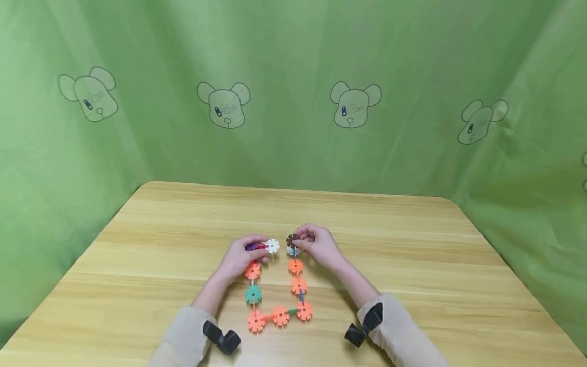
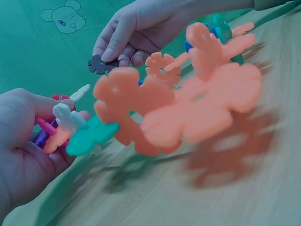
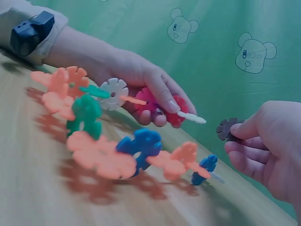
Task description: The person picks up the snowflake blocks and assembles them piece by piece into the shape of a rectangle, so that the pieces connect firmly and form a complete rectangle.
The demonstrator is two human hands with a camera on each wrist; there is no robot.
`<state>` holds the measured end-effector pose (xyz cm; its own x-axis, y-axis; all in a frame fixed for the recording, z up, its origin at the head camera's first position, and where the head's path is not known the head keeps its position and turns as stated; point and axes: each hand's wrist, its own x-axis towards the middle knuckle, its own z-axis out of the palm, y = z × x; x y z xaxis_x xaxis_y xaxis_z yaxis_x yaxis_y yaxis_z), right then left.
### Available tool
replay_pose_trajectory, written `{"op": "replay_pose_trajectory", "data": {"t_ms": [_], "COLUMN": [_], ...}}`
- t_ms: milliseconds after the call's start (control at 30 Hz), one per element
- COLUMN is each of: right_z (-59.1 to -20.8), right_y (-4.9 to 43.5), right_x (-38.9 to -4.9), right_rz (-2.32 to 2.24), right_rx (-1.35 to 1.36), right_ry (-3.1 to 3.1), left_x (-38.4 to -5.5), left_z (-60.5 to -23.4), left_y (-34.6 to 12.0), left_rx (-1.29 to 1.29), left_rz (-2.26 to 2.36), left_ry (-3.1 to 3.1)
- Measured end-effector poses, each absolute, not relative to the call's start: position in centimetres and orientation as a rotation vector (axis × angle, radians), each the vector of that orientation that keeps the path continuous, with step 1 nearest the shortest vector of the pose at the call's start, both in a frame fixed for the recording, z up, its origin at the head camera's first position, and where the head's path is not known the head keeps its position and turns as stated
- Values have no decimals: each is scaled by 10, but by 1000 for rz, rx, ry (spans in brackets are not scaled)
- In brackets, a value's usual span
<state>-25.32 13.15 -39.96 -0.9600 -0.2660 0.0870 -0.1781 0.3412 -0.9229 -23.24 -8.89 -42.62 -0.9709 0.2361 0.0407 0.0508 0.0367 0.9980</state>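
Note:
A chain of slotted snowflake discs bends in a U on the table, with orange discs (image 1: 281,316) along the bottom and a green disc (image 1: 253,294) on its left side. My left hand (image 1: 236,259) grips the chain's left arm by its red disc (image 3: 178,109) and purple piece; a white disc (image 1: 273,246) sticks out at that end. Between thumb and fingers, my right hand (image 1: 323,248) pinches a dark brown disc (image 3: 224,129). In the right wrist view this disc is apart from both chain ends. The other end carries a blue disc (image 3: 207,168) and a pale one.
The wooden table (image 1: 390,229) extends around the hands on every side. A green curtain (image 1: 284,153) with bear-head drawings hangs behind its far edge. Black cameras (image 1: 222,337) are strapped to both wrists over light sleeves.

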Motion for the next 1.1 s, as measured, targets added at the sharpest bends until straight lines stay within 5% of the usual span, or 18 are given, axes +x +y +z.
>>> {"op": "replay_pose_trajectory", "data": {"t_ms": [1100], "right_z": [-415], "right_y": [117], "right_x": [-250], "right_rz": [-1618], "right_rx": [-676], "right_ry": [2706], "left_x": [-233], "left_z": [-427], "left_y": [-88], "left_rx": [345], "left_rz": [2054], "left_ry": [2145]}}
